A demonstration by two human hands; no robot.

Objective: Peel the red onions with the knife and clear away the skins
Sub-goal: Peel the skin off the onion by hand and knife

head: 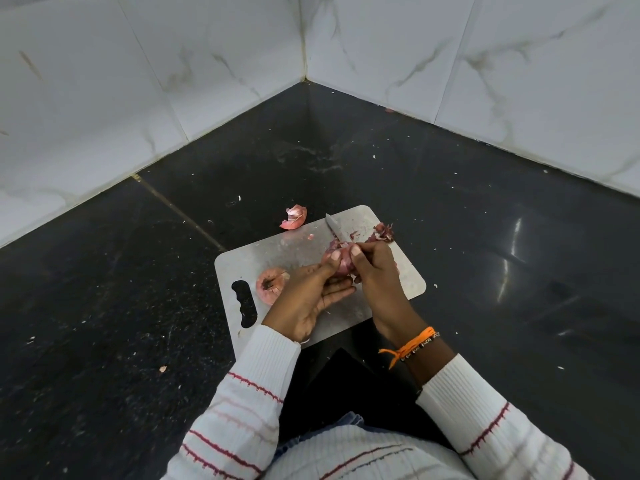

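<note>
Left hand (311, 292) cups the onion (341, 259), thumb pressed on top. Right hand (372, 271) grips the knife (334, 228), its blade pointing away over the board (277, 251), thumb against the onion's right side.

The person wears a white ribbed knit sweater (349, 452) crossed by thin horizontal stripes, most of them dark red, with a few paler pink and greyish ones between. Both sleeves end in plain white ribbed cuffs; the left sleeve (249, 386) reaches the wrist, while the right sleeve (485, 424) stops short of it. On the bare right wrist sit an orange thread band (410, 346) with a loose knotted tail and, beside it, a dark beaded bracelet (420, 348). A strip of blue denim (348, 420) shows under the sweater's hem.
</note>
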